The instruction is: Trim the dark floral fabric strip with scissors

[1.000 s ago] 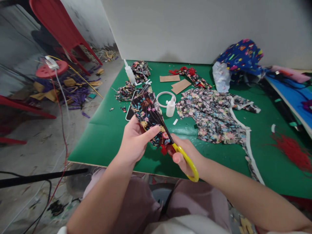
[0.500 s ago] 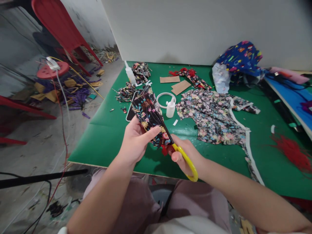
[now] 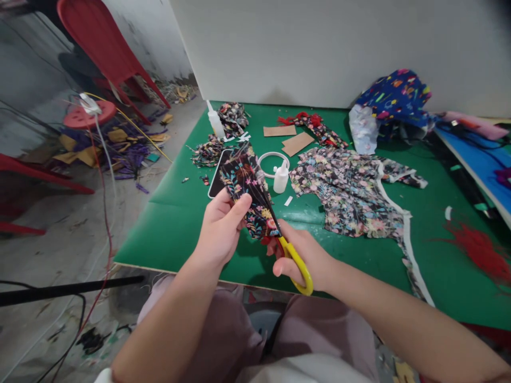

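My left hand pinches a piece of black floral fabric between thumb and fingers, above the near part of the green table. In my right hand is a pair of scissors with yellow handles and dark blades. The blades lie along the right side of the fabric, pointing away from me. A bit of red shows under the fabric near the scissors' pivot. Partly behind the fabric lies a phone. A small white bottle stands just beyond, beside a white ring.
Cut floral cloth with white edging spreads across the green table. Brown cardboard pieces, a second bottle and bunched floral scraps lie farther back. Red threads are at right. A red chair stands left.
My right hand and the scissors have shifted slightly left. My left thumb has moved back toward the fabric's left side. The view has shifted a little.
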### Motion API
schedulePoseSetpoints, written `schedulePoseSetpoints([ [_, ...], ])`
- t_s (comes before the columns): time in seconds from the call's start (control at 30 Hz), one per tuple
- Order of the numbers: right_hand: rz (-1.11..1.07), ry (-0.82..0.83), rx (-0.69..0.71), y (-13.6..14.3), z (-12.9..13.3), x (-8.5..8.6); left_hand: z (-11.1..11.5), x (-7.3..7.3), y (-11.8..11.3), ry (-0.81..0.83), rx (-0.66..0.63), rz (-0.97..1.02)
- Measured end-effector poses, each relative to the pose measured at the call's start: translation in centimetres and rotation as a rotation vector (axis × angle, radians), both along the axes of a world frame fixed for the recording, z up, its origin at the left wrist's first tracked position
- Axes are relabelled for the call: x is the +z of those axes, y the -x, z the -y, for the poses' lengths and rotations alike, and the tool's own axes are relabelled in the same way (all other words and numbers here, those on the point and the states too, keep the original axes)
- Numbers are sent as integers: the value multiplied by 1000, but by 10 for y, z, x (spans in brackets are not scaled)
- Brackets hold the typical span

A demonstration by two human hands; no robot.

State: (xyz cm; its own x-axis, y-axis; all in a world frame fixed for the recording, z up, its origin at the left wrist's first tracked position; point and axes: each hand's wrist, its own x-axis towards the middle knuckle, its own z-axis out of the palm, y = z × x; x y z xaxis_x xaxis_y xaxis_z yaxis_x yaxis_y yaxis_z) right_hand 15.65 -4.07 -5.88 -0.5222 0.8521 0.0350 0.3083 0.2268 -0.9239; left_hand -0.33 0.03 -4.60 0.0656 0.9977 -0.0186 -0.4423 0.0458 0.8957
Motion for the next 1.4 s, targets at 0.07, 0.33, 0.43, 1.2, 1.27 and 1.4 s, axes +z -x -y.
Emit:
schedulePoseSetpoints([
  [0.07, -24, 28, 7, 1, 0, 1, 0, 0, 0, -2, -5, 5],
  [0.33, -42, 77, 58, 0, -1, -3, 0, 0, 2, -19, 9, 2],
  [0.43, -57, 73, 84, -1, -2, -4, 0, 0, 2, -22, 18, -12],
  [1.2, -86, -25, -79, -1, 2, -14, 5, -4, 0, 41, -46, -145],
  [1.27, -76, -25, -88, 0, 2, -12, 5, -4, 0, 43, -47, -144],
  [1.4, -56, -22, -98, 1, 3, -11, 5, -4, 0, 41, -53, -120],
])
